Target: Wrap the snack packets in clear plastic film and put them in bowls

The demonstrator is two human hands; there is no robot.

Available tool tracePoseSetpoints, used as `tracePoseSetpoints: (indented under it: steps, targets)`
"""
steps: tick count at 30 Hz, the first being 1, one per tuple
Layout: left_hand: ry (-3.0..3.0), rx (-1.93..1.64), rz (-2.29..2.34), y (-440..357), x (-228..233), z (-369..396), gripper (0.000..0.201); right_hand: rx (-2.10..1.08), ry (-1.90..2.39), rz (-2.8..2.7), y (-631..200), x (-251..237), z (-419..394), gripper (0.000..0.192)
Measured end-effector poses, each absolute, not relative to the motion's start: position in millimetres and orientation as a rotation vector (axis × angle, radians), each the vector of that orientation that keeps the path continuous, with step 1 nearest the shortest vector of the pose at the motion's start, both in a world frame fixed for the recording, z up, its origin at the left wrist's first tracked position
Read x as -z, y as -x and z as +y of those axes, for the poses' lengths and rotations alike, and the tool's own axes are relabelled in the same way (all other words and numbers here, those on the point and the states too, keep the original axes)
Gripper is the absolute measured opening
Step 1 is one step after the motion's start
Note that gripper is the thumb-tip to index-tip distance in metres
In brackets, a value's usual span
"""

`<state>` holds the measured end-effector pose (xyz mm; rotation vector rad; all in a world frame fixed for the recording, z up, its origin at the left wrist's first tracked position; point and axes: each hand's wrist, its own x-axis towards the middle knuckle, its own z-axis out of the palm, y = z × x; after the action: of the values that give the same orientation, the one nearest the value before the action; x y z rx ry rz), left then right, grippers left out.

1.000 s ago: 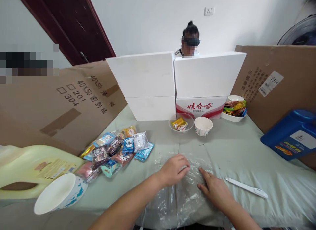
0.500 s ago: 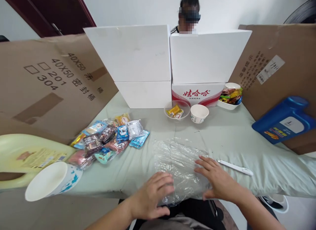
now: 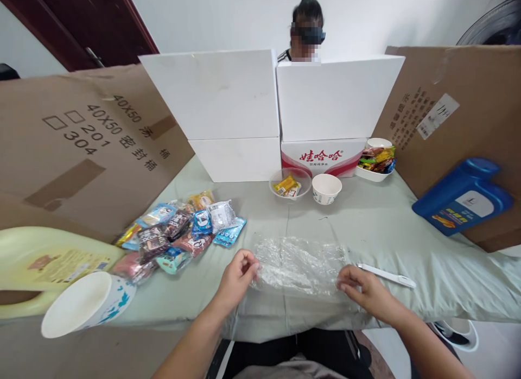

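A clear plastic sheet (image 3: 299,265) is being held on the near middle of the green-covered surface (image 3: 260,219), its left edge being pinched between thumb and fingertips by the left hand (image 3: 238,273), its right edge being gripped likewise by the right hand (image 3: 368,292). If the edges are being pulled unevenly, the thin film could be creased, torn or lost from the fingertips; the slim white tool (image 3: 388,276) just beside the right hand could be knocked. The surface's left is being occupied by a loose heap of packaged snacks (image 3: 179,232). The back is being screened by white boxes (image 3: 232,110), the sides by brown cardboard (image 3: 24,151); beyond, a person (image 3: 307,12) is being partly hidden, and the room is being bounded by a pale wall (image 3: 211,20) and a dark red door (image 3: 93,20)
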<state>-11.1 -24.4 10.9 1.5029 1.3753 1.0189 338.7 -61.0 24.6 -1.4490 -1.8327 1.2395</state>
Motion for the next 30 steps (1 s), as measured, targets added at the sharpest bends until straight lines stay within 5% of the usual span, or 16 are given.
tracePoseSetpoints:
  steps: [5,17,30]
  targets:
    - [-1.701,-1.042,1.824,-7,10,8,0.028,-1.102,1.668,-1.384,-323,11,-31,0.036]
    - [-2.008,-0.999,1.950,-10,38,6,0.022,-0.571,1.794,-1.542,-313,12,-31,0.037]
    - [-1.953,-1.005,2.004,-7,32,3,0.020,-0.632,1.793,-1.593,-317,13,-30,0.058]
